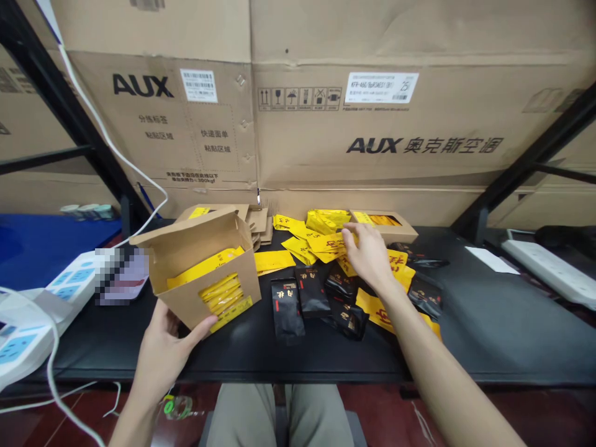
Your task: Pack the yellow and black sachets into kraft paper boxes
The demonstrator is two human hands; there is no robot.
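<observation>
A brown cardboard box (186,307) with its lid up is tilted in my left hand (170,341), the thumb pressing the front below the cut-out window. Yellow packets (226,292) stand in a row inside it and show through the window and the open top. On the right, my right hand (370,251) reaches over the pile, fingers closed at the edge of a yellow packet (327,244). My own hand partly hides its fingertips. Black packets with gold print (287,307) lie just below, mixed with more yellow packets (375,308).
Behind the pile lie a second windowed box (388,226), a stack of yellow packets (328,220) and flattened cardboard (261,226). White power strips (69,292) lie at both sides. A phone-like item (123,279) is left of the box. Large cartons (302,149) wall off the back.
</observation>
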